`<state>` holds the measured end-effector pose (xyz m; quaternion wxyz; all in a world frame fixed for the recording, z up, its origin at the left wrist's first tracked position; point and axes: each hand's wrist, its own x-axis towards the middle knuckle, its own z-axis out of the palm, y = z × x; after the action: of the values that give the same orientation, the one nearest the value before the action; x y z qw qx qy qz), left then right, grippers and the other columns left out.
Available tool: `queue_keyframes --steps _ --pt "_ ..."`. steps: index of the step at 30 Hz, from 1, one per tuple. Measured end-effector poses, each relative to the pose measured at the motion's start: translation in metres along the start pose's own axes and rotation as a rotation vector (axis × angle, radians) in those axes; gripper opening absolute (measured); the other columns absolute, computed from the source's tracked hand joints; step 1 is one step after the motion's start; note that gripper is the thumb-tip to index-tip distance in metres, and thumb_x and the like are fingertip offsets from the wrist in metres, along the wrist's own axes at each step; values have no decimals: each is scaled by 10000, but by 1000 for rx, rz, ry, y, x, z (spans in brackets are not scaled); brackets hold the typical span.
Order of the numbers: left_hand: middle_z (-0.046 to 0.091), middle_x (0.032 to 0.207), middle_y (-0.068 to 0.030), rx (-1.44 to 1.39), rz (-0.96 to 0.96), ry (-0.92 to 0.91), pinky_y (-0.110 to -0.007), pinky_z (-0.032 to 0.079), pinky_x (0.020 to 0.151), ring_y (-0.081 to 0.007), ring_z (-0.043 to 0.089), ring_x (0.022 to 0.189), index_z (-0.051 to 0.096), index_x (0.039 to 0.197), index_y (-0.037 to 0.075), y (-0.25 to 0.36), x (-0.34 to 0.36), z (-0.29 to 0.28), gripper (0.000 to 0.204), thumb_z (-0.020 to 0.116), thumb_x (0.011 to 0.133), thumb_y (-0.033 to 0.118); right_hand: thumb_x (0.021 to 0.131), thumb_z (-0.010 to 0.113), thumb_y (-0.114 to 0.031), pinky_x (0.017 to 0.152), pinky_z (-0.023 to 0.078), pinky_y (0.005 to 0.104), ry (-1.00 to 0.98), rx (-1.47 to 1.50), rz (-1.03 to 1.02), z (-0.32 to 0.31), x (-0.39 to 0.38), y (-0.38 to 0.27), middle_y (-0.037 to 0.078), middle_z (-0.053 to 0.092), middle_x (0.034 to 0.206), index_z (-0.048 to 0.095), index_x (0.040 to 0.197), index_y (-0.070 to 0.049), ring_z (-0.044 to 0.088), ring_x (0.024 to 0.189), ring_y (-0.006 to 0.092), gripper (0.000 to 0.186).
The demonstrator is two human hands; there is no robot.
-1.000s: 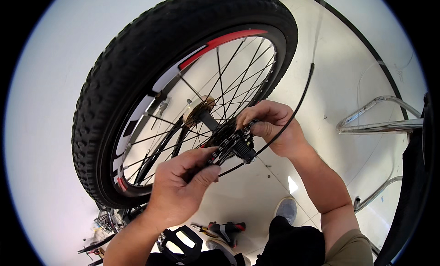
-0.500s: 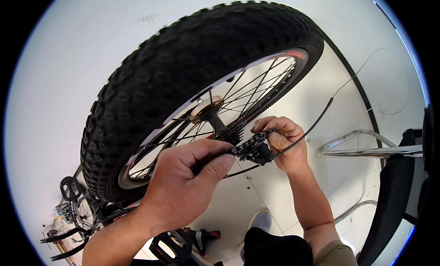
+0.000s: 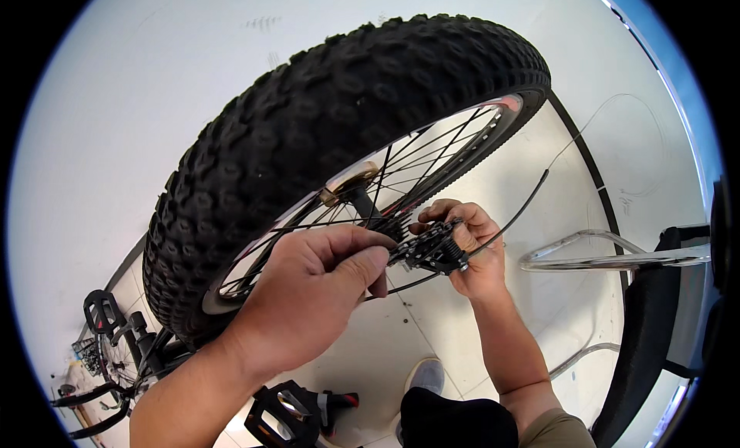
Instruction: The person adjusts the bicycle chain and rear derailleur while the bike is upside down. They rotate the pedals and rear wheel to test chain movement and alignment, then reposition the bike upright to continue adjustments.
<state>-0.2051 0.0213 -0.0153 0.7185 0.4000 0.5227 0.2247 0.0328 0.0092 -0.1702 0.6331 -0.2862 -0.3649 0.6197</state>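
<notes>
From where I stood, the person's left hand [image 3: 308, 294] had its thumb and forefinger pinched together, the grip closed on the left end of a dark bicycle chain [image 3: 402, 254]. The right hand [image 3: 479, 251] had its grip closed too, thumb and fingers pressed on the same chain farther right, by a black rear derailleur [image 3: 436, 252]. Both parts lay between the two hands, just beside the sprockets [image 3: 395, 225] of a wheel [image 3: 331, 132] with a thick, knobbly tyre, which slanted across the space above. A black cable [image 3: 528, 201] crossed the right hand and curved upward, a thin wire trailing from its end. Below, a black pedal [image 3: 281, 416] showed near the left forearm, a grey shoe [image 3: 428, 373] rested on the pale tiled floor [image 3: 366, 344], and a shiny bent metal tube [image 3: 655, 259] stood off to the right.
</notes>
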Motion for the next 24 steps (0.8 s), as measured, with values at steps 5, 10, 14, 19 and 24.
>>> queue_keyframes --steps 5,10,14,19,24 --pt "683 849 -26 513 154 36 -238 495 714 -68 577 770 705 1193 -52 -5 -6 -8 246 679 977 63 1020 683 -221 951 586 458 16 -53 39 -10 -6 -3 189 650 1205 615 1095 -21 687 1115 345 224" --pt "717 872 -104 694 324 134 -293 518 751 -126 610 778 674 1230 -49 -23 -32 -18 274 656 967 26 1014 679 -144 991 558 430 2 6 71 -7 -7 -5 180 655 1233 625 1125 -8 667 1148 294 184" --pt "719 899 -156 777 334 235 -319 527 761 -173 639 783 668 1227 -42 -29 -60 -21 296 675 936 13 1015 682 -131 940 573 370 47 2 21 -6 -8 2 152 677 1208 643 1142 -6 682 1111 246 183" --pt "703 907 -153 854 445 363 -322 530 765 -186 645 799 668 1260 -11 -46 -96 -32 358 693 903 -20 1057 606 -126 776 568 300 192 -249 60 -7 -15 6 93 704 1079 646 1158 14 676 887 161 176" --pt "637 877 -60 809 391 455 -274 490 752 -121 577 784 680 1248 -10 -55 -111 -33 338 622 921 -73 1001 611 -10 771 529 277 75 -451 -3 -1 -16 -1 73 684 1097 587 1232 14 631 873 130 234"
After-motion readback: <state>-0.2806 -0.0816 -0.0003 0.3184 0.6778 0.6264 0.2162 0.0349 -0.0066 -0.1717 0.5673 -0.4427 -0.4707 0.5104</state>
